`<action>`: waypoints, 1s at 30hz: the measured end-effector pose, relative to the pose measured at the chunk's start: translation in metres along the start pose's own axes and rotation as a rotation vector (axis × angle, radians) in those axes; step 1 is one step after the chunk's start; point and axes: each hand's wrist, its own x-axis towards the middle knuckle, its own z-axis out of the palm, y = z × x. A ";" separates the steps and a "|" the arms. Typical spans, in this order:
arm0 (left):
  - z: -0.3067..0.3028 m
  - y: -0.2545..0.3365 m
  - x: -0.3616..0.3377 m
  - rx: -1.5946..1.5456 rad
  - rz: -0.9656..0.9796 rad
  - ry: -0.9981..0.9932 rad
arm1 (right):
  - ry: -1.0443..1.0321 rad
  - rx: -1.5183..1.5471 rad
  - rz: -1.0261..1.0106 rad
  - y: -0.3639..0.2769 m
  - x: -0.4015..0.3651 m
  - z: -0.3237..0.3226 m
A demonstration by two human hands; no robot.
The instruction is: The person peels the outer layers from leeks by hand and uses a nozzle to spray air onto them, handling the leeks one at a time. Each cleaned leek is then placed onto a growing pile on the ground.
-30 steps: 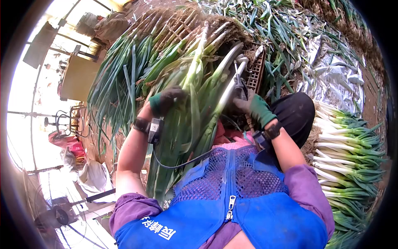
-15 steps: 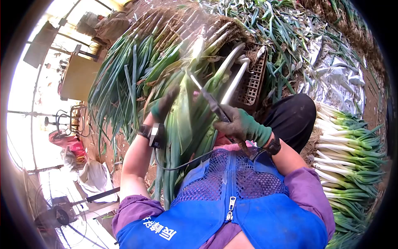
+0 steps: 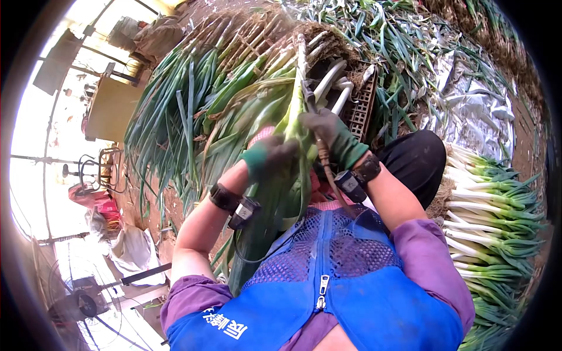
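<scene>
Head view, the only one: a person in a blue mesh vest [image 3: 328, 292] over purple sleeves is sitting low among heaps of green onions and working with both gloved hands out in front. The left hand [image 3: 269, 158] is clenching around the leafy part of a long green onion [image 3: 294, 108], fingers wrapped tight on it, glove dark and dirty. The onion is running upward from that fist, its pale stalk and rooty end pointing away from the body and lying over the big pile of uncleaned onions [image 3: 193, 99]. The right hand [image 3: 331, 133] is sitting just beside the left, slightly farther out, fingers grasping a thin dark tool [image 3: 307, 93] whose tip is lying against the stalk. A brownish hose [image 3: 325, 167] is trailing from that hand back toward the chest. Each wrist is wearing a black strap with a small device, left one [image 3: 241, 210] and right one [image 3: 351, 184]. A black crate [image 3: 362, 102] is showing just beyond the right hand, with white stalks leaning on it. The person's black trouser knee [image 3: 418, 158] is sitting right of the hands. Farther right, a neat stack of cleaned white-stemmed onions [image 3: 492, 205] is lying well apart from the hands, and crumpled plastic sheeting [image 3: 474, 111] is lying above it. A floor fan [image 3: 76, 304] is standing at lower left.
</scene>
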 end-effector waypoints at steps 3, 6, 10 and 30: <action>-0.006 -0.004 -0.001 -0.003 0.024 0.006 | 0.138 -0.135 0.004 0.001 0.005 0.002; -0.024 -0.012 -0.018 -0.102 0.036 -0.050 | 0.368 -0.644 -0.154 0.004 0.013 -0.025; -0.049 -0.028 -0.055 0.088 -0.010 0.053 | 0.709 -0.866 -0.208 -0.024 0.047 -0.123; -0.046 -0.024 0.005 -0.121 0.199 0.134 | 0.380 -0.747 0.033 -0.007 -0.071 -0.068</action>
